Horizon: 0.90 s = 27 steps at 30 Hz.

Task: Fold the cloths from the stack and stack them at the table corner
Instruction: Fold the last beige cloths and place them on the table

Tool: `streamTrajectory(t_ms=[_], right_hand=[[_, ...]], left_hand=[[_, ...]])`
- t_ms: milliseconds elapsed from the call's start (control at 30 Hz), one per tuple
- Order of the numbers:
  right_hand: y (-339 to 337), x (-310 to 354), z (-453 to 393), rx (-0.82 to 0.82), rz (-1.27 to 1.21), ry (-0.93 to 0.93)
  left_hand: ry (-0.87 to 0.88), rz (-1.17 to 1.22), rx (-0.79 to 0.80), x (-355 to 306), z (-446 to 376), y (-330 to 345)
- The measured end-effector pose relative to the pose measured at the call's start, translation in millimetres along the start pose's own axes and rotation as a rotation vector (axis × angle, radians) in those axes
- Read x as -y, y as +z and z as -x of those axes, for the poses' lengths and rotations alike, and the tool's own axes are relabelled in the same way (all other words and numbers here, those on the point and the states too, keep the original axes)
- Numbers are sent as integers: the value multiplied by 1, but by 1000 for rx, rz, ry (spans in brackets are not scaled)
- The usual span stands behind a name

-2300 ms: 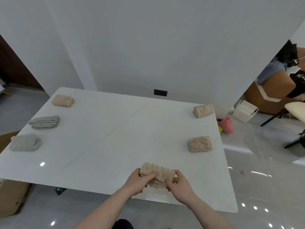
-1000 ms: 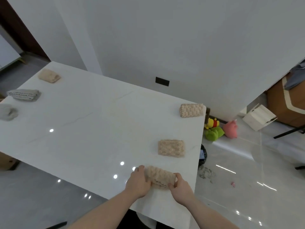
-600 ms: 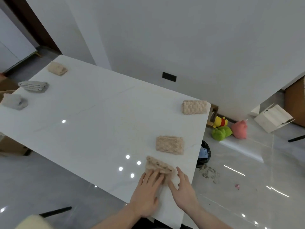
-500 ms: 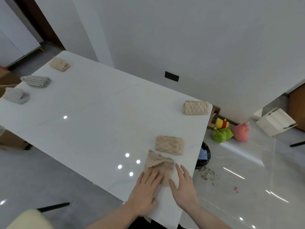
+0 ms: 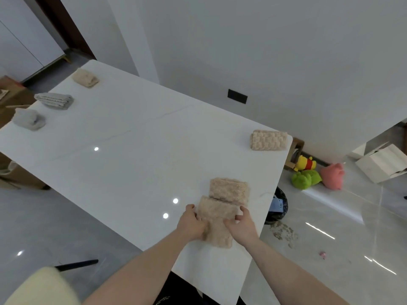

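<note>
the beige cloth (image 5: 217, 221) lies spread near the front right edge of the white table (image 5: 136, 155), its far end touching a folded cloth (image 5: 229, 190). looks like early days on this one, folding hardly begun. left hand (image 5: 191, 223) and right hand (image 5: 242, 224) each pinch a side edge, fingers curled on the fabric.

We find no legible text, label, brand, number or sign on any surface in the head view.
</note>
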State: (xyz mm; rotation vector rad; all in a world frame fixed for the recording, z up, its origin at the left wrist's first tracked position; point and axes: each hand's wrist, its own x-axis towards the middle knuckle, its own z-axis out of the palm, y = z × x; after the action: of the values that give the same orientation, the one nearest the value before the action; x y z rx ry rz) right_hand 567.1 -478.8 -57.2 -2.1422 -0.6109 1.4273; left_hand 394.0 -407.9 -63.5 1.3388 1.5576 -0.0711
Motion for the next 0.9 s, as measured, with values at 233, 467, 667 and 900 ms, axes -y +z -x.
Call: streamTrajectory(t_ms=[233,467,667,900], right_hand=[[4,-8,-11,-32,220,-249],[-4,-40,8,6,418,-466],[-2,-79,20,-5,581,-466],[2,-99,42,7,631,-426]], left_hand=[[103,-43,-30,8,-13,-9],[839,-657,-275,26,14,-1],[887,-874,-77,46,34,31],[574,-688,35,45,58,59]])
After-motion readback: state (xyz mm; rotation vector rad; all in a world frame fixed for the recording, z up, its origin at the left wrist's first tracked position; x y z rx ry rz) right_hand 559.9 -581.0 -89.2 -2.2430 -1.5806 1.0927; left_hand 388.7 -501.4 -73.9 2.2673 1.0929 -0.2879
